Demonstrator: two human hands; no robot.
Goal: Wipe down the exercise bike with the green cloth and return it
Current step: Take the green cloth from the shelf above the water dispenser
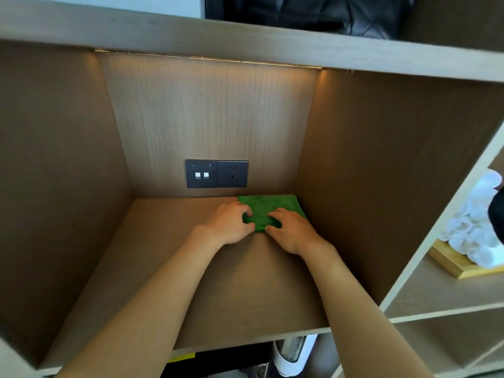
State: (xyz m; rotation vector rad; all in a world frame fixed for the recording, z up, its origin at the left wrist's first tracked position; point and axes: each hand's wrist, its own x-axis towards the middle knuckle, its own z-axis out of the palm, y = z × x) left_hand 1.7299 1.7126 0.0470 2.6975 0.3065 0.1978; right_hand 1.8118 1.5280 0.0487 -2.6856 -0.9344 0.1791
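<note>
Two bare forearms, no sleeves, rings or watch.

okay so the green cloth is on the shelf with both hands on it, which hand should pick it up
Either could, but slightly the left hand: its thumb and fingers already pinch the cloth's near left edge. The right hand has its fingers curled on top of the cloth, close to the side wall.

Both my bare forearms reach forward and converge, palms down; my left hand (230,222) has its fingers curled, the tips pinching the near left edge of the folded green microfibre cloth (268,211); my right hand (290,230) lies just beside it, fingers bent, pressing onto the cloth's near right part.
</note>
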